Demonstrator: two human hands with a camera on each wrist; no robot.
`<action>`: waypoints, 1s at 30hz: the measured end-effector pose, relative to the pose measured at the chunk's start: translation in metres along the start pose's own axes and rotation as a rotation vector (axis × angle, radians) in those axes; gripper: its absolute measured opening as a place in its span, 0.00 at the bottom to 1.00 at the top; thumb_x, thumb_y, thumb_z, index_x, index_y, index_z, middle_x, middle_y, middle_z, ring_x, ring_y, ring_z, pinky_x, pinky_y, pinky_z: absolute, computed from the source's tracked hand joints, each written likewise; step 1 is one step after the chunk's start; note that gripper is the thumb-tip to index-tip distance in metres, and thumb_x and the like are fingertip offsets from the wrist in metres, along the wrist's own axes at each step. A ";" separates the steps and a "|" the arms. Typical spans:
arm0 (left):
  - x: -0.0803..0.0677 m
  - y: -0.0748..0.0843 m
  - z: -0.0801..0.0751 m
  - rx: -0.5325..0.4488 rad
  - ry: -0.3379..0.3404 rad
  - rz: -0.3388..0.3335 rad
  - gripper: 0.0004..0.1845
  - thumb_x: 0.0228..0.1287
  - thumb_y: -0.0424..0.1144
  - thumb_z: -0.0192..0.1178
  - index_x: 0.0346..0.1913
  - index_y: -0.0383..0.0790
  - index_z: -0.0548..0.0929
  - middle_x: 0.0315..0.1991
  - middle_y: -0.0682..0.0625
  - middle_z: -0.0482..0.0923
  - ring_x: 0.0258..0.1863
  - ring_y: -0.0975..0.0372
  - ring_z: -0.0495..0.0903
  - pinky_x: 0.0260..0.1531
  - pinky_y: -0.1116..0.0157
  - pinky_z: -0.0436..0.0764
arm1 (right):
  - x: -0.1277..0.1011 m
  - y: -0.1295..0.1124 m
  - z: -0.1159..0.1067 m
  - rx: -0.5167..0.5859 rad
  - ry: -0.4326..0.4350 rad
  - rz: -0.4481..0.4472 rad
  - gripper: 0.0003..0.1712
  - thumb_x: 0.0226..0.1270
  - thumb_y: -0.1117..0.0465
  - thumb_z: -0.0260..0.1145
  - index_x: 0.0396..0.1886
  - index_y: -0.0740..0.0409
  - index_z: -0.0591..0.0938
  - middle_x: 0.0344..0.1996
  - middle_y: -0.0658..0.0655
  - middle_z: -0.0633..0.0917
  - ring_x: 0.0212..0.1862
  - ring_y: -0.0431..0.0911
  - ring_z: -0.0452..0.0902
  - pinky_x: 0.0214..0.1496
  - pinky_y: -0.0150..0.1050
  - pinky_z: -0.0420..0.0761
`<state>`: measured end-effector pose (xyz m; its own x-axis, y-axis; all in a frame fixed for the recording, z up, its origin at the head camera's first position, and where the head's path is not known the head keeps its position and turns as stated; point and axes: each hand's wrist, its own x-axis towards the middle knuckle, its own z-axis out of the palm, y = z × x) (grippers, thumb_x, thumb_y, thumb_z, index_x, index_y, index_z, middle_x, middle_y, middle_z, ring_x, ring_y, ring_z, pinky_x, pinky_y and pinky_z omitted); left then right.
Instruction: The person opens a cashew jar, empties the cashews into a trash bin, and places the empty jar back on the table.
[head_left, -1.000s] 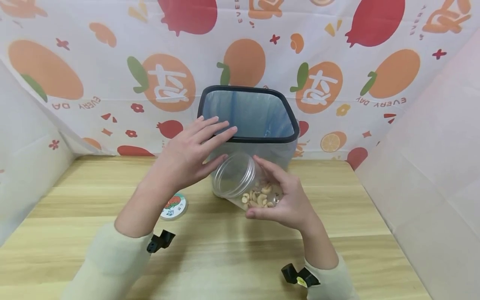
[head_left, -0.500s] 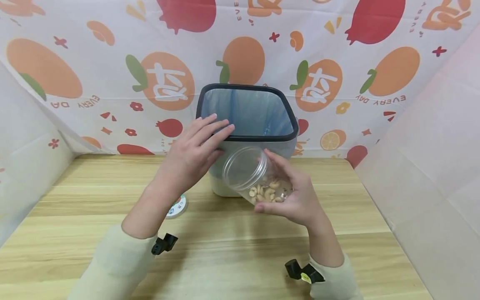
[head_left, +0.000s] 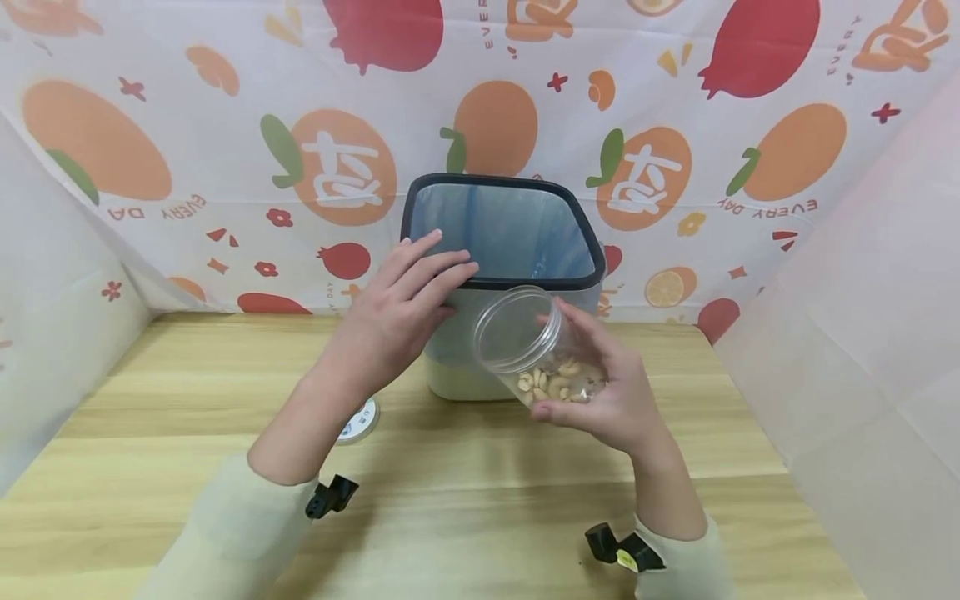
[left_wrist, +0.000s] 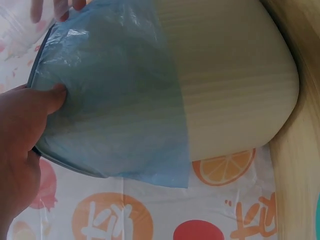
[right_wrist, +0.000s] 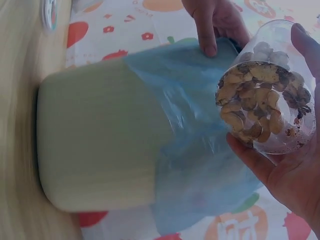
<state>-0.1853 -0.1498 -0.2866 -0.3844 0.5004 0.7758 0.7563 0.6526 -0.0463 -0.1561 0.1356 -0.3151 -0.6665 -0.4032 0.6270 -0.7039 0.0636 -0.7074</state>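
Fruit-print cloth hangs across the far side, and a pale wooden surface runs beneath it. At the far middle stands a cream bin with a dark rim, lined with a blue bag. The left hand rests on the bin's near-left rim, fingers straight and laid over the edge, thumb pressing the bag on the outside wall. The right hand has its grip curled around a clear jar, tilted, open mouth aimed up and left, just in front of the bin's near-right wall. Cashews are heaped at the jar's low end against the palm. A round lid lies flat on the surface, near left of the bin, partly hidden by the left wrist.
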 end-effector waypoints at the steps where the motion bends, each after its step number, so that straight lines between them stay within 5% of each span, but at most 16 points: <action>1: -0.001 0.000 0.001 -0.004 -0.001 0.000 0.34 0.53 0.25 0.73 0.65 0.40 0.77 0.63 0.44 0.77 0.73 0.47 0.64 0.70 0.43 0.63 | -0.001 -0.001 -0.003 -0.008 0.004 0.007 0.62 0.32 0.70 0.87 0.73 0.57 0.68 0.60 0.60 0.82 0.60 0.54 0.80 0.57 0.42 0.82; 7: -0.003 0.002 0.003 -0.027 -0.002 -0.001 0.35 0.52 0.24 0.73 0.66 0.41 0.76 0.64 0.45 0.76 0.72 0.46 0.64 0.71 0.42 0.61 | -0.001 -0.008 -0.025 -0.042 0.012 0.003 0.62 0.30 0.75 0.85 0.73 0.60 0.68 0.60 0.63 0.81 0.60 0.52 0.79 0.57 0.39 0.82; 18: -0.002 0.001 0.003 -0.038 0.008 0.012 0.36 0.52 0.24 0.73 0.66 0.40 0.76 0.63 0.45 0.76 0.72 0.47 0.64 0.70 0.43 0.63 | 0.017 -0.027 -0.072 -0.320 0.054 0.025 0.66 0.23 0.76 0.87 0.72 0.48 0.72 0.59 0.54 0.83 0.51 0.44 0.84 0.56 0.36 0.81; 30: -0.001 -0.004 0.006 -0.067 0.039 0.020 0.34 0.52 0.24 0.73 0.65 0.39 0.77 0.61 0.44 0.78 0.71 0.46 0.66 0.71 0.47 0.62 | 0.053 -0.033 -0.103 -0.505 -0.017 0.041 0.64 0.30 0.69 0.88 0.73 0.41 0.70 0.58 0.50 0.84 0.51 0.37 0.84 0.50 0.27 0.79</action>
<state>-0.1906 -0.1494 -0.2910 -0.3490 0.4892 0.7994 0.7978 0.6026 -0.0205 -0.1933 0.2064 -0.2248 -0.6950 -0.4057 0.5936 -0.7108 0.5118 -0.4825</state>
